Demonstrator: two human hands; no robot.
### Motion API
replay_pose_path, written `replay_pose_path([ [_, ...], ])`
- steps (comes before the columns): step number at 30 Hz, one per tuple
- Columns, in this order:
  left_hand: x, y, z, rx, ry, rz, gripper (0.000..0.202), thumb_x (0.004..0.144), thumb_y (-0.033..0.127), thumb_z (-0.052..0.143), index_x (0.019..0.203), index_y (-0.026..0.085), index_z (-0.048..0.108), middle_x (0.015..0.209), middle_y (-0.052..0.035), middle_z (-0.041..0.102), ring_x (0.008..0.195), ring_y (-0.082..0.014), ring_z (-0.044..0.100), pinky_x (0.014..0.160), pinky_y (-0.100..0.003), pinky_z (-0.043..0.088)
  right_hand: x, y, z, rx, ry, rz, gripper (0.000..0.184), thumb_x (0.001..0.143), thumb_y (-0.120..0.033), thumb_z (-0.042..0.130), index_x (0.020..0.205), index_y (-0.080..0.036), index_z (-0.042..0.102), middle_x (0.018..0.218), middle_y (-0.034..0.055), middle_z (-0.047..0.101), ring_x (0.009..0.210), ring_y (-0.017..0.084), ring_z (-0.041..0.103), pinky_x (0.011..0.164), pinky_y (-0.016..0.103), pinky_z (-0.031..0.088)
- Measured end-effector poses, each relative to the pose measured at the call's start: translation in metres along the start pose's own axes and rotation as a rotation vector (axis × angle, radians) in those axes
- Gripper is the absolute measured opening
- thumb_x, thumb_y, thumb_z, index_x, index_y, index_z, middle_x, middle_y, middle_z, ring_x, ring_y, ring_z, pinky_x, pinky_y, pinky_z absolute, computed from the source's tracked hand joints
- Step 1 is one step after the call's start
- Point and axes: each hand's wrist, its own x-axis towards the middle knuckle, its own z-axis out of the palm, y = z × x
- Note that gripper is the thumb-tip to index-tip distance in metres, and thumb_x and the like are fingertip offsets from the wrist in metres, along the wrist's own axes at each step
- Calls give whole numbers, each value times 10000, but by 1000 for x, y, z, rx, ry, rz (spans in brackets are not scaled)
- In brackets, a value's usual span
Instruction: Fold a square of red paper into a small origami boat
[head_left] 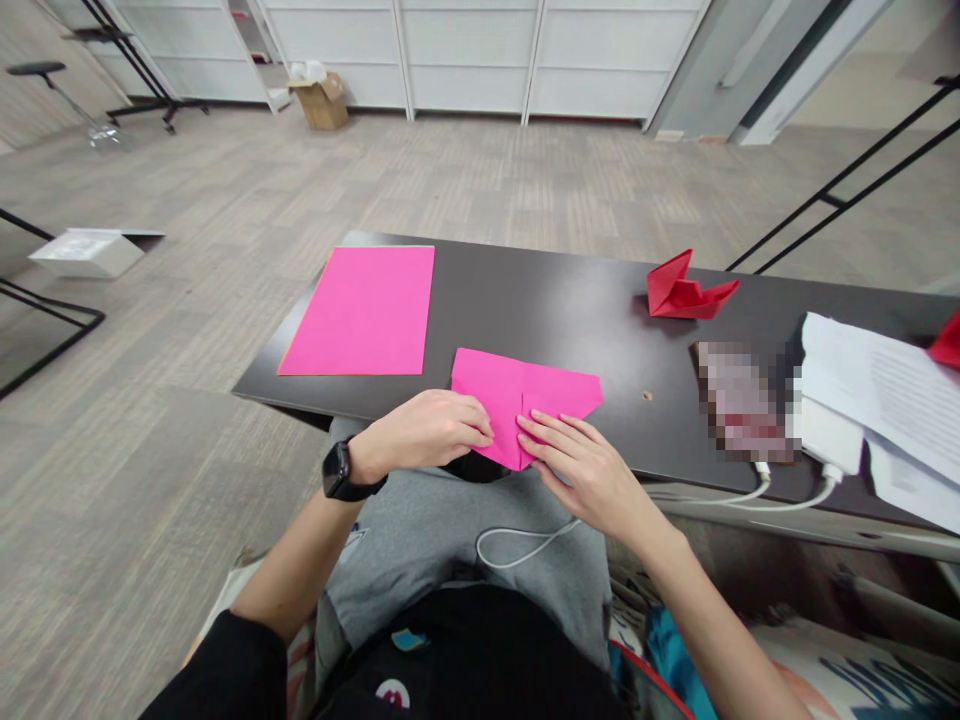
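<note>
A pink sheet folded to a point [536, 392] lies at the near edge of the dark table [555, 300], its tip hanging over the edge toward me. My left hand [427, 430], with a black watch on the wrist, presses on the fold's left flap with curled fingers. My right hand [581, 462] lies flat on the right flap, fingers stretched out and together along the centre crease.
A flat pink sheet [360, 310] lies at the table's left end. A red folded paper boat [686, 290] sits at the back right. White papers [885, 395], a white charger block [829, 435] and cables occupy the right end. A cardboard box [322, 100] stands on the floor far off.
</note>
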Motion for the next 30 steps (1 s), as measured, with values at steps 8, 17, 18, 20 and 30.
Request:
replay_pose_path([
  [8,5,26,0,326,-99,-59,146,974,124,540,1081,131,639,1025,-98,706,944,-214,666,847,-355,527,9,2,-3,-38,7,31,341,974,-188,533,1287,-246,656,1418,83,609,1350,273,531,1083,515,443],
  [17,22,38,3,517,-124,4,112,951,91,540,892,141,621,868,-56,654,803,-199,605,762,-357,461,10,1,-1,-13,20,37,338,989,-217,529,1306,-241,643,1420,80,609,1343,266,536,1090,523,432],
  [18,24,39,2,527,-123,21,114,950,93,539,890,143,622,866,-53,654,800,-197,603,766,-356,456,10,1,-1,-14,22,38,334,993,-217,522,1303,-239,644,1420,81,608,1344,263,535,1094,519,429],
  [20,27,39,0,530,-123,47,106,954,102,539,906,148,621,884,-51,659,812,-197,602,786,-355,446,10,1,-1,-20,22,40,322,1005,-226,505,1293,-227,648,1422,84,606,1350,258,529,1100,507,424],
  [30,41,22,-3,386,-136,60,49,925,137,593,955,148,631,950,-72,684,878,-223,608,813,-371,390,8,2,3,-10,79,33,297,985,-230,556,1254,-195,676,1361,117,651,1305,274,572,1072,522,460],
])
